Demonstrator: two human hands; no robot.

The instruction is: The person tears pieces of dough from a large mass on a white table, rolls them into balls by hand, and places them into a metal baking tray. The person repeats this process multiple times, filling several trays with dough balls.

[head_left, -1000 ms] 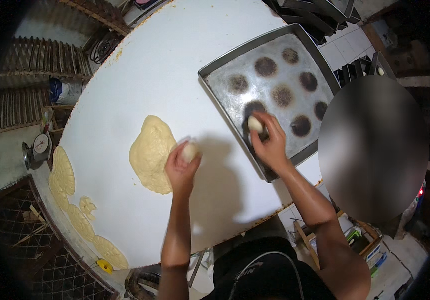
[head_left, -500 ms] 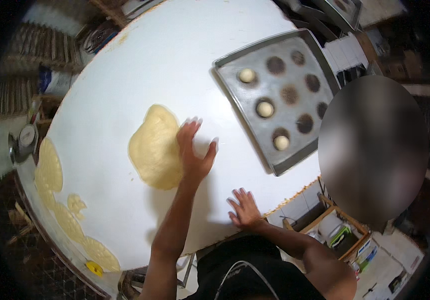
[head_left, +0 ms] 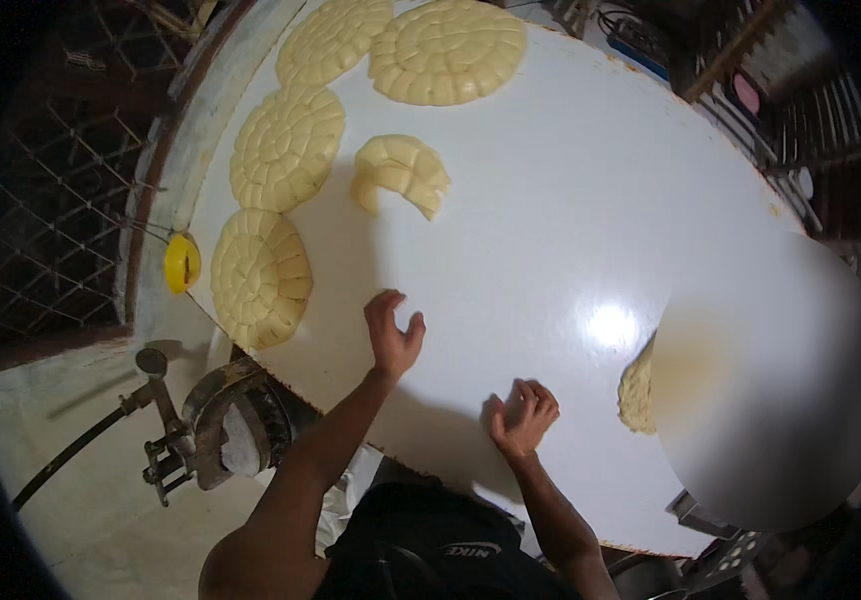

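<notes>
My left hand is over the white table, its thumb apart from its fingers and nothing in it. To its right and nearer me, my right hand has loosely bent fingers with the thumb apart, also holding nothing. Ahead of the left hand lies a torn, curved strip of scored dough. Flat dough rounds cut into small pieces lie along the left and far side: one nearest me, one beyond it, and two at the far end. At right, a dough slab is partly hidden by a blurred patch.
A small yellow dish sits beyond the table's left edge. Below that edge stands a metal machine with a lever arm. Mesh screening covers the left side. Wooden racks are at the far right.
The view has swung left toward the scored dough rounds. The baking tray with dough balls is out of sight. My left hand is away from the dough slab; both hands remain empty.
</notes>
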